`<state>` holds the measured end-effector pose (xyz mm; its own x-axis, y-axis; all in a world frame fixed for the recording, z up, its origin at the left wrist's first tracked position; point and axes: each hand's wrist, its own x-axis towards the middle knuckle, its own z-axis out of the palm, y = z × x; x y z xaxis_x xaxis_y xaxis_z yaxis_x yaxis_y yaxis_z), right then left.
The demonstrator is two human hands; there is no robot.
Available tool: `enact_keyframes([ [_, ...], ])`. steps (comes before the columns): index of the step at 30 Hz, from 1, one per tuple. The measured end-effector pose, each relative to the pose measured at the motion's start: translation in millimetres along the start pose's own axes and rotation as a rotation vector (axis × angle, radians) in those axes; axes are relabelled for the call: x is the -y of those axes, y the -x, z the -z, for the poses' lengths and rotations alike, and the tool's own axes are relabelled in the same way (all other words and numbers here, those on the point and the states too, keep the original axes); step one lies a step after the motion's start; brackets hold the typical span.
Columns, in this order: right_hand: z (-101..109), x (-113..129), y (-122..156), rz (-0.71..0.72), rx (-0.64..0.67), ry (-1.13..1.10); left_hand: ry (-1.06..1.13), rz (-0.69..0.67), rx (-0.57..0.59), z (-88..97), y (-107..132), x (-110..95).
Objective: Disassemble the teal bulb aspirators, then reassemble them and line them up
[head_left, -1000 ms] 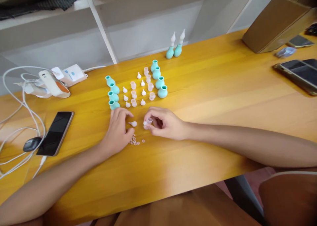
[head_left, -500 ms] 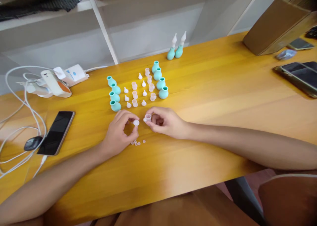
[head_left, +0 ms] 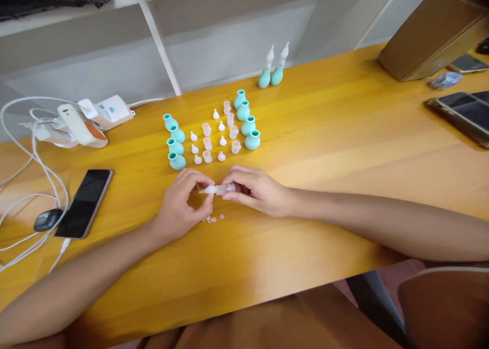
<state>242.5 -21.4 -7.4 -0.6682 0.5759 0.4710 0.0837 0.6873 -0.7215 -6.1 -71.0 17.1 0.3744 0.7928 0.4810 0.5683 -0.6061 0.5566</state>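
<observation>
white nozzle (head_left: 208,190) between pinching left fingers (head_left: 201,178) — against clear cup (head_left: 224,189) right fingers (head_left: 237,178) grip

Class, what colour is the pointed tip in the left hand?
White: the tip in the left hand, as the head view shows.

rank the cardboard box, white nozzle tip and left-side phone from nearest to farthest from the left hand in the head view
1. White nozzle tip: between the left hand's thumb and fingers.
2. Phone: off to the left.
3. Cardboard box: far back, on the right.
</observation>
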Motion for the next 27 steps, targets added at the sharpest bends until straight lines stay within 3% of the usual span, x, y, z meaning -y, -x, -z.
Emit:
enact_keyframes([
  [5,0.6,-0.8,0.4,-0.049,0.055,-0.032,0.017,-0.026,-0.002,0.2,0.8,-0.1],
  [11,1.1,-1.3,1.6,-0.067,0.005,-0.032,0.089,-0.047,-0.010,0.1,2.7,3.0],
  [18,1.7,0.1,2.0,-0.009,0.014,0.051,0.089,-0.076,0.010,2.6,3.0,3.5],
  [27,2.1,-7.5,7.9,0.165,-0.013,0.215,0.073,-0.108,0.037,0.1,6.4,6.2],
])
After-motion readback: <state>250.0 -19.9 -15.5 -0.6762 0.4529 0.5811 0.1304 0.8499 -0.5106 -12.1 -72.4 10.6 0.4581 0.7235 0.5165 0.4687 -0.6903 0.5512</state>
